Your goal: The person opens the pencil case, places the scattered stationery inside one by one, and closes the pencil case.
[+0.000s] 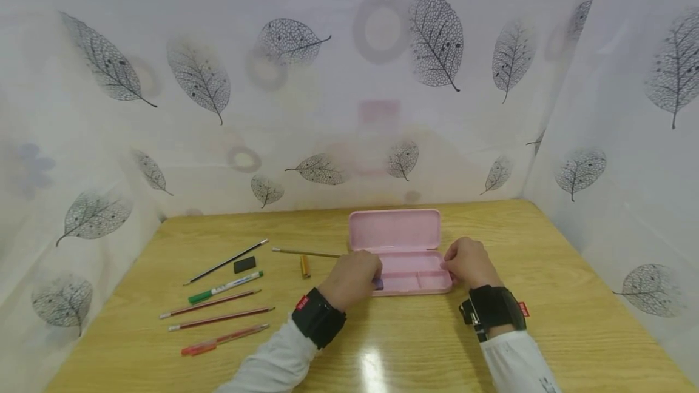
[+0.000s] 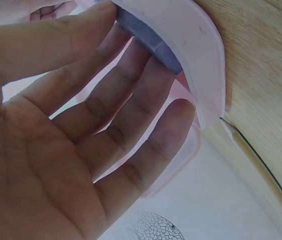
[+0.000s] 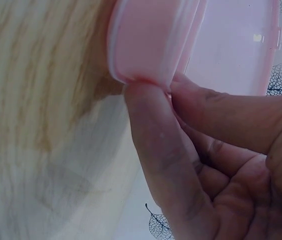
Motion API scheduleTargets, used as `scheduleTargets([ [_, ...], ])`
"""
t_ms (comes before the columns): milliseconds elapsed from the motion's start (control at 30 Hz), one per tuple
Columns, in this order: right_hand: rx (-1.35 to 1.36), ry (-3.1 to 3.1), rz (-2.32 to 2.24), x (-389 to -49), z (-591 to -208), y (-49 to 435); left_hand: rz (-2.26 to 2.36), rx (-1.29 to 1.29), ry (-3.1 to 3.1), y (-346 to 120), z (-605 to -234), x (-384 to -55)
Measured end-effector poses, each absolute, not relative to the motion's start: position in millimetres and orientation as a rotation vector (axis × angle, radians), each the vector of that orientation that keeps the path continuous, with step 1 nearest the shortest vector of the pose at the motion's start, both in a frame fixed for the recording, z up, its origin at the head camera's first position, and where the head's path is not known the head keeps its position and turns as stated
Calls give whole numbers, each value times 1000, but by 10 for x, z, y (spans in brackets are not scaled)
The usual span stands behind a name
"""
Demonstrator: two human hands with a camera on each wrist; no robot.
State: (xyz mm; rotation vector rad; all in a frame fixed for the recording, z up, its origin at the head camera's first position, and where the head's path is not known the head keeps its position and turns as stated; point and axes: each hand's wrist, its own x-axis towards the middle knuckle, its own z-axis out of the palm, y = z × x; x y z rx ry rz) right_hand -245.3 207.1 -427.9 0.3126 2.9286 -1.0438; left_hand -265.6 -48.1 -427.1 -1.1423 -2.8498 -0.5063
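Observation:
An open pink pencil case [image 1: 435, 282] lies on the table with its lid [image 1: 394, 230] tipped back and dividers in its base. My left hand [image 1: 352, 276] reaches over the case's left end. Its thumb and fingers hold a small purple-blue block [image 2: 153, 45] at the front compartment, just inside the wall; most of the block is hidden by the hand in the head view. My right hand [image 1: 471, 261] pinches the rim at the right end, thumb inside and forefinger against the outer wall [image 3: 146, 40].
Left of the case lie a pencil [image 1: 306, 253], an orange sharpener-like piece [image 1: 304, 266], a black eraser [image 1: 244, 265], a dark pencil [image 1: 226, 262], a green-capped marker [image 1: 226, 287], two red pencils [image 1: 221, 318] and a red pen [image 1: 225, 340]. A leaf-print curtain [image 1: 338, 108] surrounds the table.

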Motion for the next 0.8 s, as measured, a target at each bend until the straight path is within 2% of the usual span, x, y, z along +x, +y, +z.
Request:
scheduleTargets([
  [800,281,2962,-1023,-2477,-4315,2090,-488,-1168,-2841,-550,-4250,-2669],
])
